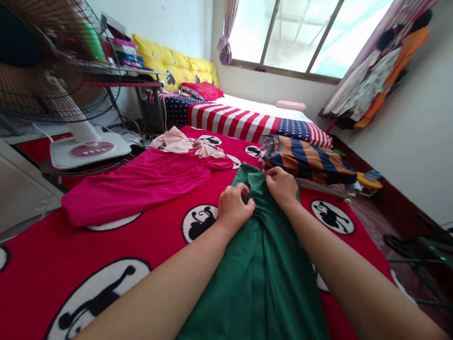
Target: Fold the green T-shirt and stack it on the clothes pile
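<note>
A green dress [258, 269] lies lengthwise in front of me, its cloth gathered into creases near the upper part. My left hand [235, 208] rests on the left of those gathers, fingers curled into the cloth and the thumb a little apart from the index finger. At the upper right edge, my right hand [282, 187] pinches the fabric between thumb and fingers. Left of the green cloth lies a bright pink dress [141, 184], with a pale pink cloth [187, 141] at its far end.
Beneath everything spreads a red blanket [159, 250] with monkey prints. A folded stack of clothes [307, 160], striped orange and navy on top, sits beyond my right hand. A fan [88, 146] stands at left. Behind are a bed [233, 118] and hanging clothes [378, 85].
</note>
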`<state>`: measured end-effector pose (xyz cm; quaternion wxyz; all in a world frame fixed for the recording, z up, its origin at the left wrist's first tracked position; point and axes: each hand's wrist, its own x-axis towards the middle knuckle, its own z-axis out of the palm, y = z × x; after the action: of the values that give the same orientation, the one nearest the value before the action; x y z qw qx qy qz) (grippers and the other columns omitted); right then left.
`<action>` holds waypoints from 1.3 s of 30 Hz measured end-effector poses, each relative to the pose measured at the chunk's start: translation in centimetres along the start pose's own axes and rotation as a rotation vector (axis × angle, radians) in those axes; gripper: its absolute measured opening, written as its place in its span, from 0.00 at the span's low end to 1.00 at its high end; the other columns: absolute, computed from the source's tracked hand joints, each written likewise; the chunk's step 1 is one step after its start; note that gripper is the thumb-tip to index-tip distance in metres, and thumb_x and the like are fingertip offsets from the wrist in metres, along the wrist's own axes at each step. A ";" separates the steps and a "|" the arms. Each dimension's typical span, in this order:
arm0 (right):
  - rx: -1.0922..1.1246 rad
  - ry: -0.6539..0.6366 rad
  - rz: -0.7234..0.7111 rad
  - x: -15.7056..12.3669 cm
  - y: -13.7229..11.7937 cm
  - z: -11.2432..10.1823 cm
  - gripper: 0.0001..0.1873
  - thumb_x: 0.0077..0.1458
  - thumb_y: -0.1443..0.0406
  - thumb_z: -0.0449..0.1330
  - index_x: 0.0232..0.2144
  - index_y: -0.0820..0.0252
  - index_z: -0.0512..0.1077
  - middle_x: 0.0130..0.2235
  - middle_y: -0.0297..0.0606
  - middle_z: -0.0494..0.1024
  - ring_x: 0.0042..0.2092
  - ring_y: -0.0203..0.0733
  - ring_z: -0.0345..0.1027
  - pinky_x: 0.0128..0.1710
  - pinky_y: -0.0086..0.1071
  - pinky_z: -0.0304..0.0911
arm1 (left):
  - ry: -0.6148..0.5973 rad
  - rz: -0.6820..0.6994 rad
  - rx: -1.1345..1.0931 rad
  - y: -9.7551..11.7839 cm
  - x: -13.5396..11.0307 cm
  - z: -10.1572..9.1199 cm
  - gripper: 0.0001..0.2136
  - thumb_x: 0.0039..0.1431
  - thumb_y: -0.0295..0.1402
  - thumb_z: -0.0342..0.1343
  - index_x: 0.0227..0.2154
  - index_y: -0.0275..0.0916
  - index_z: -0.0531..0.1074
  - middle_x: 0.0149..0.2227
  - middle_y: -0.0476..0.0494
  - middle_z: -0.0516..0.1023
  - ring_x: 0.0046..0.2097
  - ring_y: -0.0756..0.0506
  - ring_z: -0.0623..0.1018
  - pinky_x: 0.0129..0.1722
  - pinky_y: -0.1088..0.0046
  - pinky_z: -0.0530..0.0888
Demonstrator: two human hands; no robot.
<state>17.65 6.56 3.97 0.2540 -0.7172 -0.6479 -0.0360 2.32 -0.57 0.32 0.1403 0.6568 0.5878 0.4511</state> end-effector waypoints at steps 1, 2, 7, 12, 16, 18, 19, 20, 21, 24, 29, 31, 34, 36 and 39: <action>0.019 0.002 -0.027 0.0 -0.4 0.0 0.14 0.54 0.58 0.56 0.40 0.53 0.76 0.33 0.39 0.79 0.38 0.47 0.73 0.36 0.34 0.62 | -0.020 -0.024 0.000 0.1 0.0 -0.1 0.08 0.48 0.29 0.59 0.33 0.43 0.70 0.30 0.47 0.76 0.37 0.42 0.75 0.38 0.66 0.71; 0.041 -0.018 -0.056 0.1 -0.8 -0.1 0.14 0.53 0.57 0.57 0.40 0.53 0.76 0.33 0.38 0.79 0.38 0.46 0.73 0.36 0.34 0.63 | -0.036 -0.042 0.003 0.2 0.0 -0.1 0.10 0.49 0.29 0.59 0.36 0.43 0.70 0.30 0.48 0.76 0.36 0.43 0.75 0.38 0.67 0.70; 0.188 -0.126 -0.072 0.9 -1.6 0.7 0.08 0.48 0.61 0.61 0.32 0.57 0.77 0.30 0.38 0.79 0.36 0.45 0.73 0.36 0.32 0.64 | -0.066 -0.083 0.066 0.7 -0.1 -0.4 0.15 0.53 0.40 0.60 0.42 0.43 0.70 0.28 0.50 0.76 0.36 0.44 0.77 0.40 0.69 0.69; 0.418 -0.129 0.000 1.2 -0.7 2.8 0.09 0.55 0.66 0.53 0.35 0.62 0.73 0.25 0.35 0.77 0.25 0.37 0.72 0.32 0.29 0.66 | -0.102 -0.117 0.144 0.6 0.0 -0.4 0.15 0.53 0.35 0.59 0.45 0.43 0.69 0.29 0.49 0.76 0.37 0.43 0.78 0.42 0.67 0.70; 0.482 -0.175 0.018 1.3 0.1 4.4 0.14 0.51 0.68 0.57 0.43 0.65 0.70 0.26 0.35 0.77 0.28 0.39 0.73 0.33 0.31 0.67 | -0.076 -0.077 0.145 0.2 0.0 -0.4 0.19 0.48 0.24 0.56 0.45 0.43 0.69 0.35 0.47 0.75 0.39 0.43 0.76 0.41 0.69 0.70; 0.515 -0.203 0.007 1.3 0.2 4.4 0.22 0.48 0.69 0.61 0.47 0.67 0.68 0.28 0.36 0.77 0.30 0.40 0.73 0.34 0.32 0.68 | -0.077 -0.034 0.137 0.1 -0.1 -0.4 0.20 0.46 0.20 0.54 0.43 0.44 0.71 0.39 0.46 0.74 0.40 0.44 0.75 0.40 0.70 0.70; 0.534 -0.220 -0.001 1.2 0.2 4.1 0.24 0.47 0.68 0.62 0.49 0.67 0.66 0.31 0.37 0.78 0.31 0.40 0.73 0.34 0.32 0.68 | -0.085 -0.020 0.138 0.1 -0.1 -0.5 0.20 0.45 0.19 0.53 0.41 0.44 0.72 0.41 0.46 0.73 0.41 0.45 0.75 0.41 0.70 0.70; 0.555 -0.238 -0.008 0.8 0.3 3.5 0.26 0.47 0.68 0.63 0.50 0.66 0.65 0.34 0.39 0.79 0.33 0.40 0.74 0.35 0.32 0.69 | -0.098 -0.011 0.139 0.1 -0.1 -0.5 0.18 0.45 0.19 0.52 0.38 0.45 0.74 0.42 0.46 0.73 0.42 0.44 0.74 0.42 0.69 0.70; 0.578 -0.252 -0.028 0.3 0.4 2.8 0.27 0.47 0.68 0.63 0.51 0.65 0.65 0.38 0.40 0.79 0.35 0.40 0.74 0.36 0.32 0.69 | -0.112 -0.008 0.139 0.1 -0.2 -0.6 0.17 0.46 0.19 0.52 0.36 0.45 0.76 0.42 0.45 0.73 0.43 0.44 0.74 0.43 0.69 0.70; 0.591 -0.184 -0.183 -2.7 1.7 -0.1 0.23 0.50 0.68 0.61 0.50 0.60 0.66 0.46 0.42 0.76 0.44 0.41 0.72 0.43 0.35 0.68 | -0.134 -0.009 0.126 0.1 -0.1 -0.5 0.15 0.46 0.19 0.52 0.32 0.44 0.78 0.40 0.45 0.73 0.45 0.44 0.73 0.46 0.67 0.70; 0.418 -0.023 -0.452 -10.7 5.7 -4.8 0.14 0.55 0.69 0.57 0.45 0.58 0.70 0.46 0.42 0.73 0.50 0.44 0.67 0.52 0.41 0.63 | -0.116 0.022 0.056 -0.8 0.2 -0.1 0.17 0.45 0.19 0.51 0.32 0.43 0.79 0.41 0.46 0.74 0.44 0.44 0.74 0.46 0.68 0.71; 0.393 -0.053 -0.463 -13.8 7.3 -6.0 0.13 0.57 0.69 0.56 0.45 0.57 0.70 0.48 0.42 0.72 0.51 0.45 0.66 0.53 0.42 0.62 | -0.102 0.032 0.001 -1.3 0.4 0.0 0.17 0.45 0.18 0.51 0.33 0.42 0.79 0.42 0.45 0.73 0.44 0.44 0.75 0.46 0.69 0.72; 0.372 -0.096 -0.447 -17.9 9.1 -7.2 0.13 0.59 0.69 0.55 0.46 0.55 0.69 0.50 0.43 0.71 0.53 0.46 0.66 0.54 0.43 0.63 | -0.056 0.054 -0.057 -1.8 0.6 0.1 0.16 0.45 0.19 0.54 0.35 0.40 0.79 0.44 0.43 0.71 0.49 0.43 0.73 0.53 0.67 0.70; 0.363 -0.114 -0.442 -20.1 9.8 -7.8 0.13 0.60 0.69 0.54 0.47 0.54 0.69 0.52 0.42 0.70 0.54 0.46 0.65 0.54 0.43 0.63 | -0.040 0.069 -0.094 -2.1 0.6 0.2 0.15 0.45 0.20 0.56 0.36 0.39 0.78 0.45 0.41 0.70 0.52 0.41 0.72 0.56 0.64 0.69; 0.348 -0.132 -0.429 -22.8 10.4 -8.7 0.15 0.60 0.68 0.53 0.49 0.53 0.68 0.54 0.42 0.69 0.55 0.45 0.65 0.55 0.42 0.64 | -0.079 0.048 -0.210 -2.4 0.7 0.2 0.14 0.46 0.23 0.57 0.38 0.37 0.78 0.48 0.38 0.69 0.54 0.40 0.71 0.56 0.62 0.69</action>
<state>26.29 -18.12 -0.49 0.3170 -0.5099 -0.7966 0.0696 0.87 0.77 -1.20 0.2204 0.6697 0.5153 0.4872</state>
